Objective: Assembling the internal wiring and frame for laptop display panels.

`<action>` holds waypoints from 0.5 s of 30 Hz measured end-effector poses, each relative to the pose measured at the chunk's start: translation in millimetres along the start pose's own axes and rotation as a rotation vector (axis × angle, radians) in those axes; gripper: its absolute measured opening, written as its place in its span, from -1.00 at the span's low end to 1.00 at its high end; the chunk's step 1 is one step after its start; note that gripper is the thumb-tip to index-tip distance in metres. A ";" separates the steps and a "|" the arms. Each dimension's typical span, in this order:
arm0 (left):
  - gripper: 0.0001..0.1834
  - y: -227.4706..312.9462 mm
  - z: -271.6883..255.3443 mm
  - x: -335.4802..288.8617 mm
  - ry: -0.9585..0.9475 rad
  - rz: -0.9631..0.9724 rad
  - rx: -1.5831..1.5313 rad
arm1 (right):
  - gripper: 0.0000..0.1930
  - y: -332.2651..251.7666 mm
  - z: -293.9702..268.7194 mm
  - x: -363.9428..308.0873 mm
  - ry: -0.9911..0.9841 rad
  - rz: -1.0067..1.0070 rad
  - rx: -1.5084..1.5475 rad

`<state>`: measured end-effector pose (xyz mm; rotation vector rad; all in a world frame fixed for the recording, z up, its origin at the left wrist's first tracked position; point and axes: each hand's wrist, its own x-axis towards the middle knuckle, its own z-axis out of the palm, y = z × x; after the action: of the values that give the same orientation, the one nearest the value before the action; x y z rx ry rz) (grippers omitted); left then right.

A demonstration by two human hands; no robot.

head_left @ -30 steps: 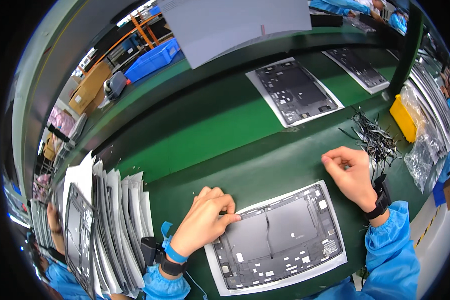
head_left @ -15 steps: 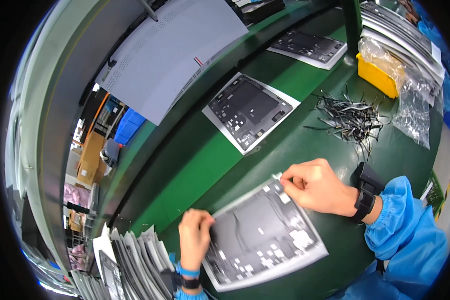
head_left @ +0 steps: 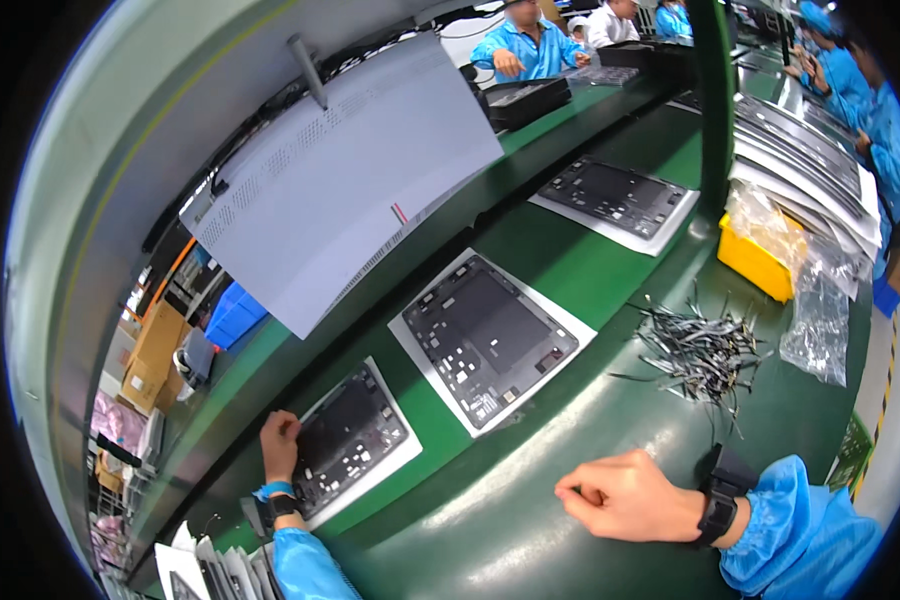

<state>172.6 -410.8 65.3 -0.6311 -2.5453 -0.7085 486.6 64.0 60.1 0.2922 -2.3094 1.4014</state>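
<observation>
A dark tablet housing (head_left: 353, 425), dotted with white pads, lies on a white sheet on the green strip at the left. My left hand (head_left: 280, 445) is at its left edge, fingers curled and closed on that edge. Over the dark green tabletop, apart from the housing, is my right hand (head_left: 625, 495). Its thumb and fingers are pinched together; whatever may be between them is hidden. A second housing (head_left: 490, 335) on a white sheet lies farther along the strip. Up and right of my right hand is a heap of short black cables (head_left: 695, 350).
A third housing (head_left: 610, 195) lies at the far end of the strip. A yellow bin (head_left: 755, 262) with clear plastic bags stands at the right, beside stacked sheets (head_left: 805, 165). Upright sheets (head_left: 215, 570) fill the lower left. A grey panel (head_left: 350, 180) overhangs the strip; people sit beyond.
The housing in front of me has moved left and away onto the green strip with my left hand. My right hand has come off its edge. The view has tilted up, showing people.
</observation>
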 end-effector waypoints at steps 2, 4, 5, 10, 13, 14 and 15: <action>-0.90 -9.0 6.6 19.7 -0.002 0.012 -0.044 | -0.96 -6.2 -4.6 -1.4 -0.006 -0.022 -0.067; -0.89 -4.0 13.4 35.0 -0.037 -0.064 -0.032 | -0.97 -6.5 -8.6 -1.8 -0.056 0.046 -0.087; -0.88 0.3 15.7 36.1 0.007 0.009 0.035 | -0.97 -6.1 -9.1 0.5 -0.060 0.057 -0.090; -0.88 80.0 16.4 50.5 0.272 0.081 0.177 | -0.93 -4.3 -1.2 12.1 -0.042 -0.023 -0.062; -0.73 191.8 64.2 57.0 0.125 0.011 0.081 | -0.94 4.4 2.8 9.0 -0.079 -0.106 -0.145; -0.57 220.9 85.5 56.2 -0.030 0.088 0.270 | -0.94 6.6 0.8 4.4 -0.056 -0.100 -0.157; -0.46 237.6 107.2 51.9 -0.151 0.009 0.386 | -0.93 9.8 1.2 2.2 -0.050 -0.121 -0.145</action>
<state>226.1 -152.2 95.9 -0.5785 -2.7096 -0.1585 480.6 67.6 52.8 0.4192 -2.3765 1.1754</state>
